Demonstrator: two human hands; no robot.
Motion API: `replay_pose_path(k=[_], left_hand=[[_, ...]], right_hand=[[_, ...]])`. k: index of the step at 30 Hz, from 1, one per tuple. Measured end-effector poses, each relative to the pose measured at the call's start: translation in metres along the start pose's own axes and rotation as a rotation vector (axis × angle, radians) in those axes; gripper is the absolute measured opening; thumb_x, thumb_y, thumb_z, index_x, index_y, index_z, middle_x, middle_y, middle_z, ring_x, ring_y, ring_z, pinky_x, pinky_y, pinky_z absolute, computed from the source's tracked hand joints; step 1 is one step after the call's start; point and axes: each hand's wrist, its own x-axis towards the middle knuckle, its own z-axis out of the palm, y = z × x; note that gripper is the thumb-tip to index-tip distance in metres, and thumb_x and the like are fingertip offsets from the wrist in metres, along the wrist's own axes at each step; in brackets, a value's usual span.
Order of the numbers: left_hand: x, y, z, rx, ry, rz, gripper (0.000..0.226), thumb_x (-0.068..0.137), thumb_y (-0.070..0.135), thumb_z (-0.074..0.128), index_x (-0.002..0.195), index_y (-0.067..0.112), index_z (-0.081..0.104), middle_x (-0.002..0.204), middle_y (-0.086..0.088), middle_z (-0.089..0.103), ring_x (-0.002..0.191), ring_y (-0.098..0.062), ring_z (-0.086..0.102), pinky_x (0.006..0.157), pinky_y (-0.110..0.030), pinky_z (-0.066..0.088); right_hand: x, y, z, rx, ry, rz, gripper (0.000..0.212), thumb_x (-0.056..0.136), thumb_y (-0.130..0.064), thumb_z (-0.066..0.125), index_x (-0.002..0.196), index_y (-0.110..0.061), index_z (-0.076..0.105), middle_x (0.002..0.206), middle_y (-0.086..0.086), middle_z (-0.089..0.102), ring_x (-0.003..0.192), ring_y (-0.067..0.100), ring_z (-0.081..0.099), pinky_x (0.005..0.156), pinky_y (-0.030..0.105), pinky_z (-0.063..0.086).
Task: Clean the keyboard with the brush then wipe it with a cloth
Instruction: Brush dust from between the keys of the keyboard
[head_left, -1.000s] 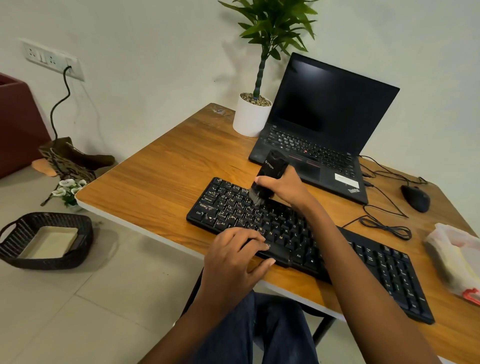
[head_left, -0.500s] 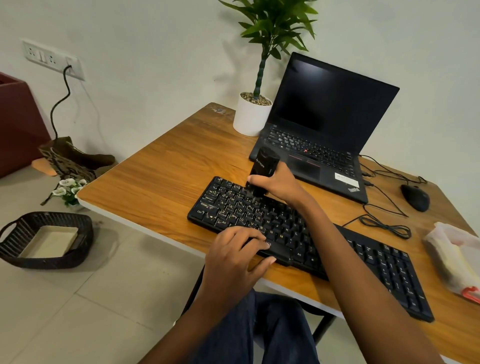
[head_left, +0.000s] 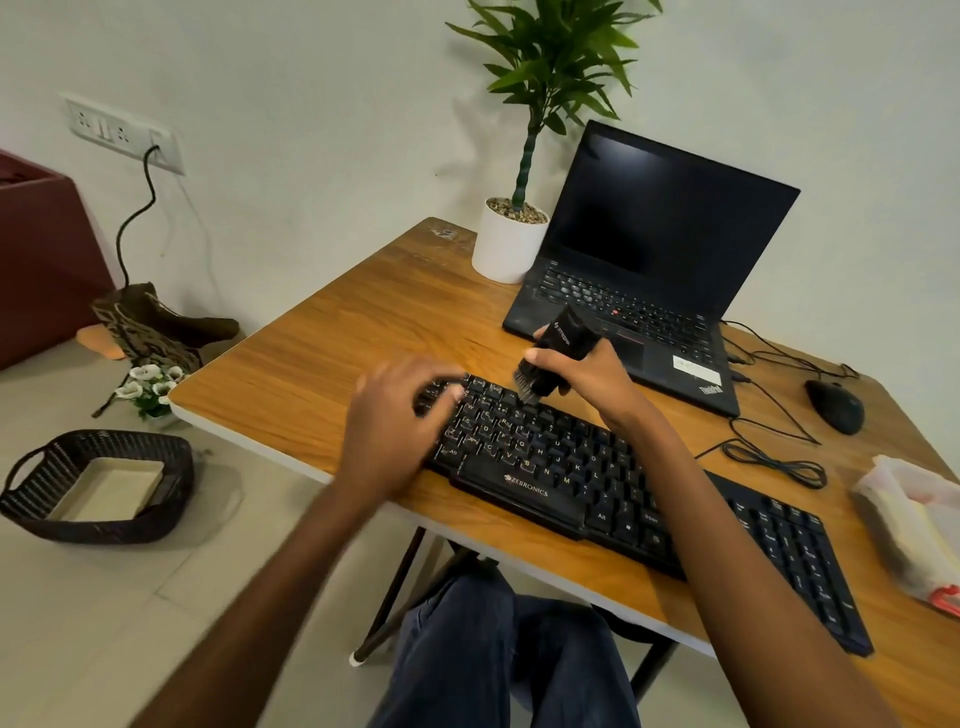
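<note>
Your right hand (head_left: 592, 376) grips the stubby black plastic brush (head_left: 566, 340), bristles down at the top key row of the long black keyboard (head_left: 550, 483) on the wooden table (head_left: 322, 364). Your left hand (head_left: 389, 436), blurred, seems to rest loosely spread fingers on its left end, holding nothing.

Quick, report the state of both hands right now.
Left hand: open, fingers spread at the left end of the keyboard; blurred, contact unclear.
Right hand: grips the brush, bristles down on the top key row.
</note>
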Motion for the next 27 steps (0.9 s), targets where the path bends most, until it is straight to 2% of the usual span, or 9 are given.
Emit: replay_pose_path(k=[2,6,9,11,16,20,22,25,27], left_hand=[[0.033,-0.024,-0.012,-0.173,-0.087,-0.197,0.022,0.091,0.022,0.059,0.112,0.025,0.064,0.116,0.009,0.062,0.105,-0.008,0.057,0.094,-0.036,0.046],[0.066,-0.063,-0.011,-0.091,-0.340,-0.241,0.028,0.092,0.030,0.056,0.120,0.025,0.060,0.129,0.003,0.057,0.111,-0.010,0.051,0.104,-0.048,0.038],[0.066,-0.078,-0.004,0.006,-0.441,-0.248,0.041,0.074,0.068,0.049,0.105,0.045,0.064,0.126,0.007,0.061,0.119,-0.013,0.051,0.107,-0.054,0.028],[0.065,-0.080,-0.003,0.013,-0.456,-0.261,0.035,0.064,0.076,0.046,0.090,0.057,0.061,0.124,0.010,0.062,0.120,-0.013,0.051,0.108,-0.055,0.025],[0.068,-0.080,-0.001,0.045,-0.436,-0.250,0.014,0.082,0.050,0.062,0.096,0.050,0.062,0.127,0.009,0.060,0.126,-0.014,0.044,0.112,-0.050,0.013],[0.067,-0.080,-0.002,-0.007,-0.445,-0.257,0.019,0.070,0.066,0.054,0.087,0.058,0.057,0.120,0.013,0.064,0.123,-0.013,0.047,0.110,-0.050,0.020],[0.067,-0.082,-0.001,0.006,-0.433,-0.257,0.018,0.071,0.064,0.053,0.088,0.058,0.057,0.120,0.012,0.064,0.123,-0.013,0.046,0.110,-0.049,0.019],[0.067,-0.083,0.002,0.042,-0.401,-0.242,0.015,0.085,0.047,0.062,0.100,0.048,0.061,0.123,0.011,0.062,0.125,-0.013,0.044,0.109,-0.038,0.014],[0.067,-0.079,0.001,0.054,-0.395,-0.248,0.019,0.087,0.041,0.061,0.105,0.042,0.064,0.125,0.010,0.061,0.126,-0.013,0.042,0.102,-0.032,0.012]], right_hand=[[-0.003,0.002,-0.002,0.009,-0.047,-0.006,0.031,0.078,-0.028,0.072,0.104,-0.014,0.061,0.087,0.000,0.065,0.075,0.014,0.059,0.055,0.025,0.044],[-0.002,-0.001,-0.002,0.006,0.007,-0.006,0.034,0.075,-0.019,0.075,0.102,-0.011,0.055,0.085,0.000,0.061,0.065,0.008,0.054,0.047,0.013,0.041],[0.001,-0.005,-0.009,-0.071,-0.008,0.000,0.032,0.075,-0.015,0.075,0.099,-0.014,0.054,0.081,-0.003,0.059,0.062,0.004,0.052,0.044,0.008,0.038],[0.004,-0.009,-0.010,-0.112,-0.065,0.000,0.028,0.076,-0.016,0.074,0.097,-0.014,0.054,0.079,0.002,0.061,0.055,0.007,0.052,0.043,0.012,0.040],[0.020,-0.019,0.016,-0.082,-0.152,-0.045,0.033,0.077,-0.018,0.073,0.103,-0.011,0.055,0.083,0.005,0.064,0.055,0.010,0.056,0.047,0.020,0.047],[0.033,-0.023,0.047,-0.023,-0.148,-0.096,0.033,0.077,-0.019,0.074,0.102,-0.009,0.055,0.084,0.003,0.063,0.057,0.007,0.058,0.046,0.018,0.046],[0.034,-0.021,0.051,-0.003,-0.142,-0.106,0.034,0.077,-0.020,0.074,0.102,-0.008,0.055,0.086,0.005,0.064,0.055,0.002,0.059,0.046,0.018,0.045],[0.027,-0.016,0.034,-0.045,-0.151,-0.079,0.029,0.078,-0.016,0.072,0.099,-0.009,0.054,0.080,0.004,0.063,0.050,0.001,0.056,0.044,0.016,0.044],[0.019,-0.013,0.015,-0.140,-0.150,-0.047,0.026,0.079,-0.013,0.071,0.097,-0.013,0.053,0.079,0.004,0.062,0.050,0.006,0.054,0.043,0.015,0.043]])
